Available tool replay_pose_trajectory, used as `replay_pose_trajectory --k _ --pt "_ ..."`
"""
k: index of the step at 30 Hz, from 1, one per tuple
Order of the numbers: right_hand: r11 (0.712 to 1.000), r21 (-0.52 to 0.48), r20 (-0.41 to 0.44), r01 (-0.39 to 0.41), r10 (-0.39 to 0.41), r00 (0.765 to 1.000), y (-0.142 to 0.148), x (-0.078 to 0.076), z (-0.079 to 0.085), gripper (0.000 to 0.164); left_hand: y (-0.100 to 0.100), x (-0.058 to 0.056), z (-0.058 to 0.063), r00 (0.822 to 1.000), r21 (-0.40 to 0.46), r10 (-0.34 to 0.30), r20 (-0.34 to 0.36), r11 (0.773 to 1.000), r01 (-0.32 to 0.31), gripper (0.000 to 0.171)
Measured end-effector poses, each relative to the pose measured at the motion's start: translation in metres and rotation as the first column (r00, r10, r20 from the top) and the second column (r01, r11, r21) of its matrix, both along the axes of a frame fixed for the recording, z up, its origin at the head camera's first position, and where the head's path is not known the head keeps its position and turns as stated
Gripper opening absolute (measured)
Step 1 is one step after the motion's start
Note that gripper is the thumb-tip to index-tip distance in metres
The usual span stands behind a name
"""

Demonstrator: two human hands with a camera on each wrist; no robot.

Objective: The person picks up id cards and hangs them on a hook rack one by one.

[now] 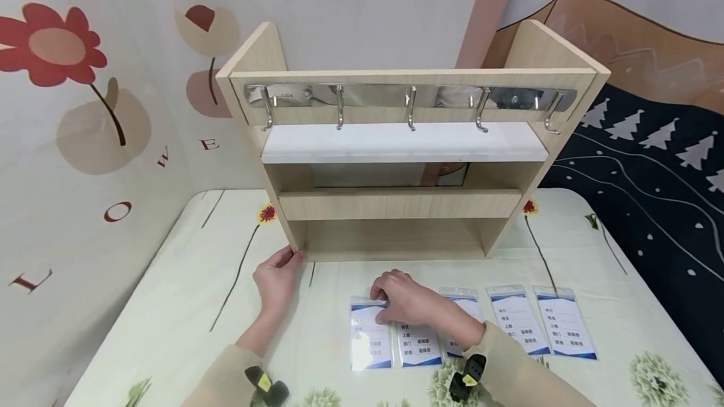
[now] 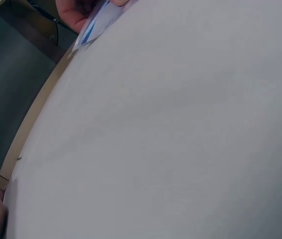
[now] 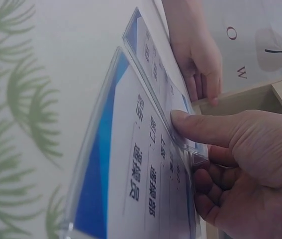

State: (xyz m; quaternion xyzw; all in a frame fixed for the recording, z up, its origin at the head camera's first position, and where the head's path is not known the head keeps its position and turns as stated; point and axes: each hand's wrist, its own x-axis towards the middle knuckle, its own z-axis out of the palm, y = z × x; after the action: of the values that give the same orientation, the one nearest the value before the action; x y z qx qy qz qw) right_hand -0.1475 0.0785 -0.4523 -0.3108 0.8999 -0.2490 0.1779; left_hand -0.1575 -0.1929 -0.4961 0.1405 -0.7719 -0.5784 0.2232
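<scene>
My left hand [image 1: 277, 284] grips the lower left corner of a light wooden shelf unit [image 1: 398, 206], its thumb and fingers at the side panel's edge. To the right, my right hand [image 1: 404, 297] pinches the top of the leftmost ID badge [image 1: 370, 338], a clear sleeve with a white card and blue edges. Up close in the right wrist view, the thumb lies on this badge [image 3: 155, 64] and the other fingers curl below its edge. A second badge [image 1: 418, 347] lies beside it, partly under my right hand in the head view.
More badges continue the row rightward, including one badge [image 1: 517, 319] beyond my forearm and another [image 1: 565, 322] at the end. A metal rail [image 1: 373, 94] with several hooks [image 1: 411, 108] runs across the shelf's upper front. A flowered cloth [image 1: 170, 306] covers the table.
</scene>
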Motion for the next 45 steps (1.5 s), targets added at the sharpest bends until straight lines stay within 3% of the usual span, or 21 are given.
replay_pose_trajectory --k 8,18,22,25,33,39,45 --pt "0.999 -0.048 -0.035 -0.013 0.011 0.999 0.002 -0.003 -0.003 0.035 0.002 0.002 -0.001 0.999 0.042 0.019 -0.026 0.999 -0.018 0.024" --pt "0.993 -0.114 -0.039 -0.012 0.007 0.999 0.002 -0.003 -0.004 0.039 -0.003 0.0 0.0 0.999 0.0 -0.032 0.0 0.999 0.032 0.029" --pt "0.986 -0.167 -0.081 -0.005 -0.009 0.997 0.003 -0.004 -0.004 0.037 -0.003 0.0 0.002 0.999 0.004 -0.04 0.01 0.999 0.04 0.029" --pt "0.976 -0.215 -0.099 0.018 -0.04 0.994 0.004 -0.007 -0.003 0.035 -0.002 0.0 0.004 0.998 0.002 -0.047 0.028 0.999 0.047 0.029" --pt "0.938 -0.33 -0.036 0.105 -0.124 0.992 0.008 -0.013 0.006 0.033 -0.001 0.001 0.003 0.999 0.003 -0.043 0.034 0.999 0.043 0.03" --pt "0.911 -0.394 -0.075 0.126 -0.168 0.983 0.009 -0.014 0.012 0.033 0.0 0.0 0.001 0.998 -0.004 -0.044 0.04 0.999 0.044 0.029" --pt "0.875 -0.477 -0.149 0.08 -0.171 0.974 0.01 -0.019 0.014 0.031 0.0 -0.001 -0.001 0.999 -0.008 -0.038 0.035 0.999 0.038 0.029"
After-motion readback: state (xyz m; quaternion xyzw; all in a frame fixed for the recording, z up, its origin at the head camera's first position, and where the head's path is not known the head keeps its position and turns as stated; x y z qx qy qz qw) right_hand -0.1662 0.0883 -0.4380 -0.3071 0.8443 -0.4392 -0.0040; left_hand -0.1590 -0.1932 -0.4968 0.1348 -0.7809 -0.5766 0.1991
